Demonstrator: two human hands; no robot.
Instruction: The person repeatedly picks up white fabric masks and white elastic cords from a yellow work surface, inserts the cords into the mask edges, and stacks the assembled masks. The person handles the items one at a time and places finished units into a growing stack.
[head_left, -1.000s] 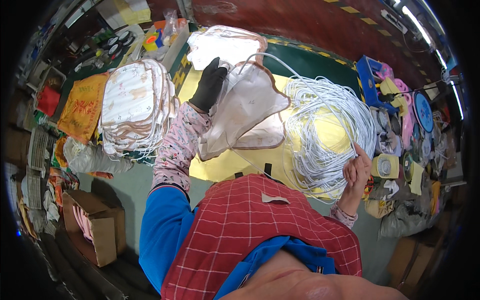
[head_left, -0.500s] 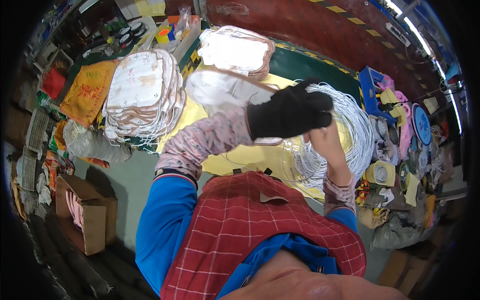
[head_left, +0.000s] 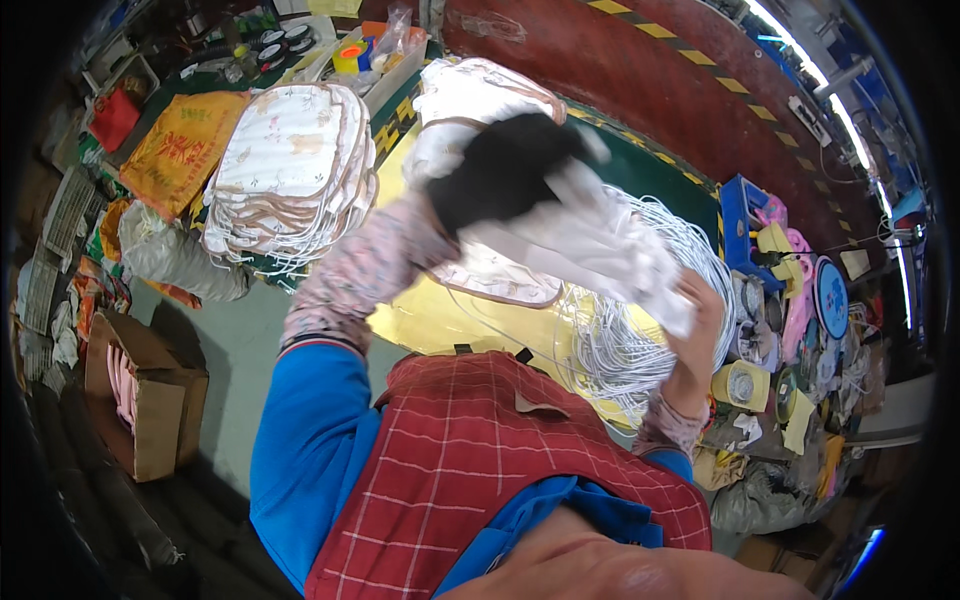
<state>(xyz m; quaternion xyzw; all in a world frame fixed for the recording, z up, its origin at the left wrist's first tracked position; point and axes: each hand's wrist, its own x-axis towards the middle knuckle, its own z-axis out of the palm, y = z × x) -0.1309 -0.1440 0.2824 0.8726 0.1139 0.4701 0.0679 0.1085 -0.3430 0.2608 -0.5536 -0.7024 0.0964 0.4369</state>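
A loose white cloth (head_left: 610,245) stretches in the air over the table, blurred by motion. At its right end, the fingers of my bare right hand (head_left: 702,325) close around its edge. My left hand (head_left: 510,170), in a black glove, is over the cloth's other end; motion smears its fingers, so their grip cannot be made out. Beneath them lies a flat, printed white fabric pad (head_left: 515,287) with brown edging, partly covered by the cloth. Beside my right hand sits a large coil of white cord (head_left: 625,350) on the yellow table surface (head_left: 410,325).
A stack of brown-edged pads (head_left: 285,150) with dangling ties stands at the left, another pad stack (head_left: 475,90) at the back. An orange bag (head_left: 180,150) lies far left. On the right are a blue crate (head_left: 740,220) and a yellow tub (head_left: 742,385). An open carton (head_left: 165,410) stands lower left.
My gloved left hand has moved left and away from my right hand. The white cloth now spans between them, and more of the pad and cord coil shows.
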